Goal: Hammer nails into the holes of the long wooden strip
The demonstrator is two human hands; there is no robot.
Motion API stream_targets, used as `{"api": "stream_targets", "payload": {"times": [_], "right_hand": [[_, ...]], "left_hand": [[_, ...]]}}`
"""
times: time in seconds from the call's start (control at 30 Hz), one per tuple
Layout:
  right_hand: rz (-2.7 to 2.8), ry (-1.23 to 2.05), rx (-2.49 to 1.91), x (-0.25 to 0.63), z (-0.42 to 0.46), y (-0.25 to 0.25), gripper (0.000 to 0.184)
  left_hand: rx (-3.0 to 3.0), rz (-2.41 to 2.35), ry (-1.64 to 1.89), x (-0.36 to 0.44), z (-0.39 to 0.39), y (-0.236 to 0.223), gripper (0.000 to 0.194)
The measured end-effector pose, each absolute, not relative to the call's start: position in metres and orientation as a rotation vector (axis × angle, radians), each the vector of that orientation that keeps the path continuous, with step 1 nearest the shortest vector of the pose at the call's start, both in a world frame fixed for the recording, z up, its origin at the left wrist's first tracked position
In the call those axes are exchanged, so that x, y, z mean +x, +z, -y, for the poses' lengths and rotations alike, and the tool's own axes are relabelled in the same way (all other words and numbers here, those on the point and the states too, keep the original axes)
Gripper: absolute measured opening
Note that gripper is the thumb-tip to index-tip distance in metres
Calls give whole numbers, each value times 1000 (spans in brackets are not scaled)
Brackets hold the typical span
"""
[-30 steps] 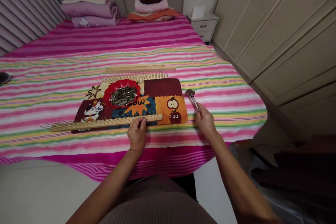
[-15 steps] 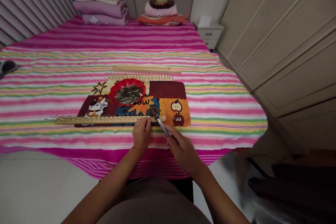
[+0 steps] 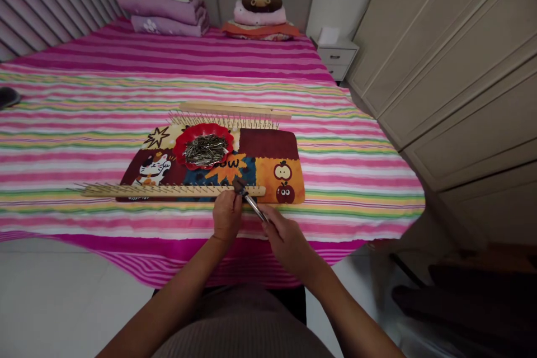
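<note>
My right hand (image 3: 286,235) is closed around the metal handle of a hammer (image 3: 254,206), whose dark head is over the near wooden strip (image 3: 138,191), just right of my left hand. With fingers curled, my left hand (image 3: 227,214) grips the near edge of this strip; whether a nail is also between the fingers is hidden. Thin nails stick up in rows along the strip. Beyond it a red scalloped bowl (image 3: 179,151) holds a heap of loose nails (image 3: 206,150). Strip and bowl rest on a patterned mat (image 3: 268,144) with cat and apple pictures.
Behind the bowl lies another strip (image 3: 226,122) studded with nails, and further back plain wooden strips (image 3: 235,107). The striped bedspread (image 3: 344,179) covers the bed underneath. Folded blankets (image 3: 165,14) and stacked pillows (image 3: 260,17) are at the far end. Wardrobe doors (image 3: 453,78) line the right side.
The hammer head has shifted left along the strip, closer to my left hand. My right hand has moved slightly left and down with it. My left hand stays on the strip.
</note>
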State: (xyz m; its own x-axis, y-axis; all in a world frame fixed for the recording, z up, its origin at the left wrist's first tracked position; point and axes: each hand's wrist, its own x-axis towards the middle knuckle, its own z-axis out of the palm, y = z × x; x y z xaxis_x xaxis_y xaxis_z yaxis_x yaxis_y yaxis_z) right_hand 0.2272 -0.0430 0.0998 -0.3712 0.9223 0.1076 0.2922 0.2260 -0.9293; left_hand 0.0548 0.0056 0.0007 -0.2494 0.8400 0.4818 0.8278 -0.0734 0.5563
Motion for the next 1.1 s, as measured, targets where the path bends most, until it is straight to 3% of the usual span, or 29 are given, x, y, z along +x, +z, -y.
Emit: {"api": "stream_targets", "payload": {"times": [0.13,0.27,0.53,0.73,0.93,1.1], "right_hand": [[1700,1105,-1156,234,42,105,39],[1657,770,-1343,257,8,101,43],[1767,246,-2019,317,-77,36,45],[1884,202,-2149,319,-74,25,45],[1840,224,-2092,323,-77,21,43],[1836,219,-2071,324,-78,18,42]], "left_hand": [[1923,-2104,1287,55,-7,-1,20],[1928,-2078,1316,54,-6,-3,20],[1960,-1980,1300,46,-3,-3,20],[1923,-1932,1310,43,10,7,20],[2064,-2054,1257,5,13,51,22],[1978,-2404,830,-52,-40,94,19]]}}
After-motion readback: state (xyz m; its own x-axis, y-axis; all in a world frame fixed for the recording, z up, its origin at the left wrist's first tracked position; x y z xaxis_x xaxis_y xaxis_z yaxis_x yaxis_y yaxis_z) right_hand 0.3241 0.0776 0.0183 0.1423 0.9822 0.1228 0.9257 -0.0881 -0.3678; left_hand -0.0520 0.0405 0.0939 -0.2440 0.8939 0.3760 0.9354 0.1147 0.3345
